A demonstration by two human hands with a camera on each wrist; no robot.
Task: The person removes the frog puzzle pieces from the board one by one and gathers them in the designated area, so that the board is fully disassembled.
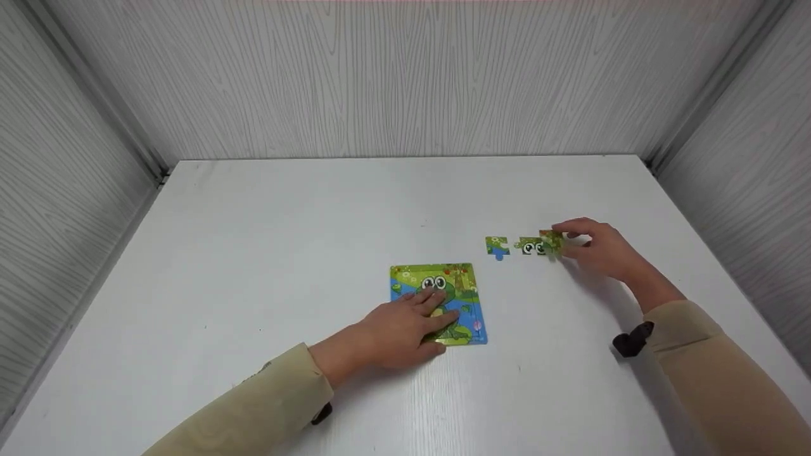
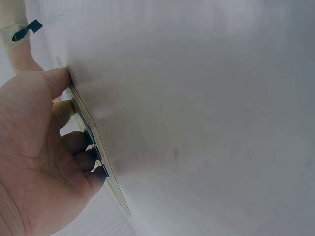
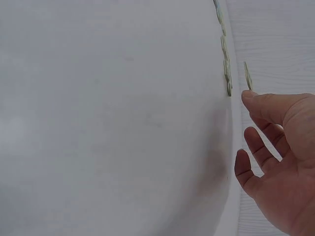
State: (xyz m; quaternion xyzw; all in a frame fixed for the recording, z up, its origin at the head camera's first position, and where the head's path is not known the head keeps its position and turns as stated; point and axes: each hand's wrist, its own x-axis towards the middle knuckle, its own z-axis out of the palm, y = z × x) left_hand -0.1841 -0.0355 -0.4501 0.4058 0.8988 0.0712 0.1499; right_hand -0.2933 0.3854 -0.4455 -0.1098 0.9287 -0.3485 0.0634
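Clock positions are read in the head view, centred on the frog jigsaw puzzle [image 1: 467, 296], with 12 o'clock towards the back panel [image 1: 380, 76]. The puzzle lies flat on the white worktop [image 1: 285, 240], a little nearer the person than the loose pieces.

Right hand [image 1: 599, 250]: found at between 2 and 3 o'clock, raised above the worktop. Its grip is closed at the thumb and fingertips on the edge of one thin green jigsaw piece [image 3: 247, 76]; the remaining fingers are loosely bent and apart. The right wrist view shows the held piece separate from the row on the worktop.

Left hand [image 1: 399, 332]: entering from 8 o'clock. Its grip is relaxed and spread, with fingers resting across the puzzle's printed face and the thumb by its 6 o'clock edge; it is not clasped round anything.

Loose pieces: a green-and-blue piece [image 1: 496, 244] lies between 1 and 2 o'clock. An eye-printed section [image 1: 528, 247] lies at 2 o'clock, just beside it and partly hidden by the held piece; whether it is one piece or several cannot be told
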